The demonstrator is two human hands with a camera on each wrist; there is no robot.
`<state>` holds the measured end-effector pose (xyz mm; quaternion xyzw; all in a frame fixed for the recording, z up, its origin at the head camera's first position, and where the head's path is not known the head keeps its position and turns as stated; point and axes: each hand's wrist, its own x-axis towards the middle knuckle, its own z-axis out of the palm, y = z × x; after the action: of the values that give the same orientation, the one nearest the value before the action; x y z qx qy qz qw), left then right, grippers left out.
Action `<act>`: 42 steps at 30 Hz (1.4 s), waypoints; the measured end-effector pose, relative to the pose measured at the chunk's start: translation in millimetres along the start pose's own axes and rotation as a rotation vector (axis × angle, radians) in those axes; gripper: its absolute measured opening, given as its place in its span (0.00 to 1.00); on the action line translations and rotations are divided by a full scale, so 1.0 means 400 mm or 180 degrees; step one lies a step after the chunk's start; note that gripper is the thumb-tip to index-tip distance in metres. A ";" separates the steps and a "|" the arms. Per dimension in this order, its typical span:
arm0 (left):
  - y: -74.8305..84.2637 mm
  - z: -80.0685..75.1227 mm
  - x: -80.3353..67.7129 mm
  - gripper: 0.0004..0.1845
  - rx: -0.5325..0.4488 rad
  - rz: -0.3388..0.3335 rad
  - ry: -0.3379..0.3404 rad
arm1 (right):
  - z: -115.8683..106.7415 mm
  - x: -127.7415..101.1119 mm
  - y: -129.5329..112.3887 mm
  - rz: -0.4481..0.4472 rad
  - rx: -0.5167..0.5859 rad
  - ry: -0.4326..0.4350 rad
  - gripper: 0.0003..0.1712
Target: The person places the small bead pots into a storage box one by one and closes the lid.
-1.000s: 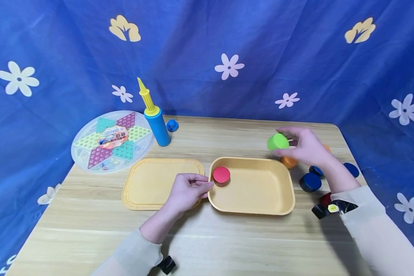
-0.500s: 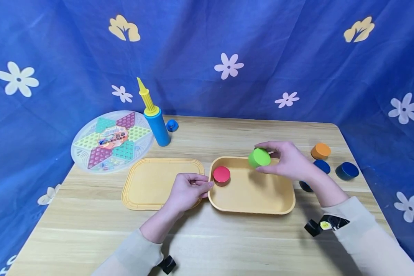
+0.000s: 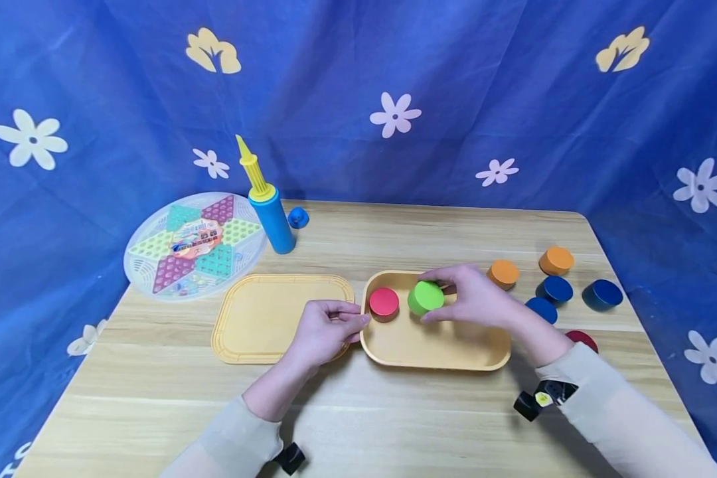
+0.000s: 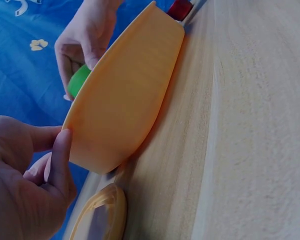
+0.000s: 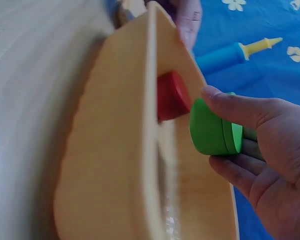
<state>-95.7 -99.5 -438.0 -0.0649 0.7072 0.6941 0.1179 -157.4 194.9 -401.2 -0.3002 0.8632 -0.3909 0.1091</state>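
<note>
Over open floor in the box [image 3: 439,346], near the red block [image 3: 384,303], a green block [image 3: 425,297] (face up, axis near-upright) is pinched by the right hand [image 3: 475,297]; the box's rim, by the left hand [image 3: 325,332].

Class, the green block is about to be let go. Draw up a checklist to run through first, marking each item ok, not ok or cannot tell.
1. Box steadied: ok; the left hand pinches its rim at the left end.
2. Green block gripped: ok; the right hand holds it between thumb and fingers.
3. Gap beside the red block in the box: ok; the head view shows the two apart.
4. Green block resting on the box floor: cannot tell; no view shows its underside.
5. Every block in the box: not ok; orange blocks and blue blocks lie to its right on the table.
</note>
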 end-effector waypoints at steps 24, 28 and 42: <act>-0.003 -0.001 0.001 0.12 0.0004 -0.0038 -0.0037 | 0.091 0.040 0.023 -0.0002 -0.0514 0.0070 0.38; -0.002 -0.001 0.001 0.12 0.0013 -0.0041 -0.0031 | 0.077 0.029 0.014 0.0129 -0.0512 0.0099 0.37; 0.008 0.000 -0.006 0.12 0.0108 -0.0047 0.0021 | -0.070 -0.017 -0.034 0.0004 -0.0193 0.0245 0.33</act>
<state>-94.3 -99.6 -434.1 -0.0704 0.7187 0.6809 0.1218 -158.1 209.1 -372.7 -0.2876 0.8784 -0.3758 0.0670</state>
